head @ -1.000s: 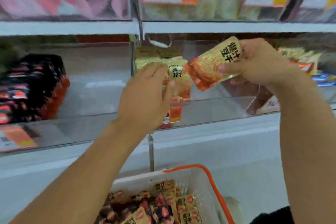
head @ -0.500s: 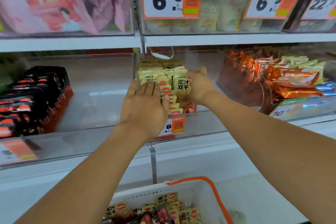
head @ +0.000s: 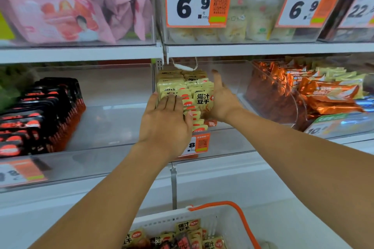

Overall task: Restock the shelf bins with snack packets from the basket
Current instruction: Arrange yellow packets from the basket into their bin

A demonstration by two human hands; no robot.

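Observation:
Yellow snack packets (head: 182, 84) stand in tight rows inside a clear shelf bin (head: 232, 141) at the centre. My left hand (head: 166, 121) lies flat against the front left of the rows, fingers straight and pressing on them. My right hand (head: 221, 101) rests against the right side of the rows with fingers stretched upward, beside the front packet (head: 202, 100) with black characters. Below, a white basket (head: 220, 220) with an orange handle (head: 240, 214) holds several more of the same packets (head: 186, 236).
Black and red packets (head: 40, 111) fill the bin to the left. Orange foil packets (head: 325, 93) fill the bin to the right. On the shelf above sit pink bags (head: 81, 10) and pale packets behind a 6.9 price tag (head: 198, 2). A white shelf ledge (head: 222, 178) runs below the bins.
My right hand brought a raised yellow packet down into the row, and its fingers have since straightened beside it. My left hand stayed pressed on the stack.

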